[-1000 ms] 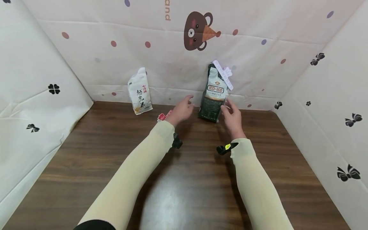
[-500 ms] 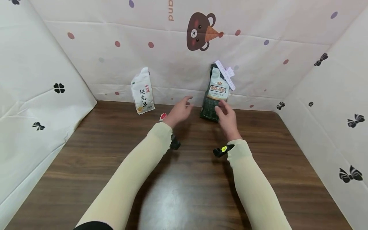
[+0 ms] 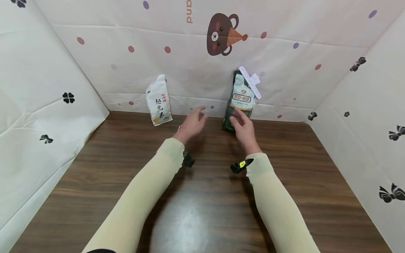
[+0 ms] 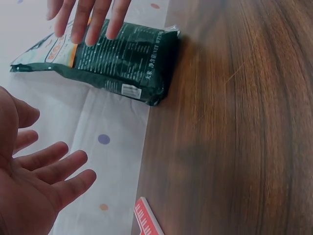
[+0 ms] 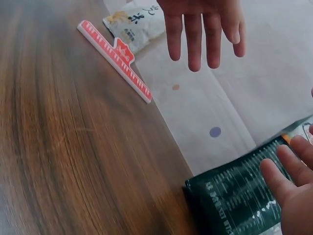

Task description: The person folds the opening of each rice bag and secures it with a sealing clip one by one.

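A dark green KO-KO bag (image 3: 242, 102) leans upright against the back wall, with a white ruler-marked clip (image 3: 250, 82) across its top corner. My right hand (image 3: 245, 133) is in front of that bag, fingers spread and holding nothing. To the left of it, my left hand (image 3: 191, 126) hovers over the table, its fingers relaxed and nothing in them. A red-and-white clip (image 5: 117, 61) lies on the table by the wall, mostly hidden behind my left hand in the head view. Farther left, a white rice bag (image 3: 159, 102) leans on the wall.
The brown wooden table (image 3: 202, 196) reaches to the patterned cloth wall (image 3: 190, 77) at the back. White cloth walls with dark bows and clovers stand on the left and right.
My right hand has moved left, from the green bag's right side to in front of it. My left hand has drifted slightly left, covering more of the red clip. The bags stay in place.
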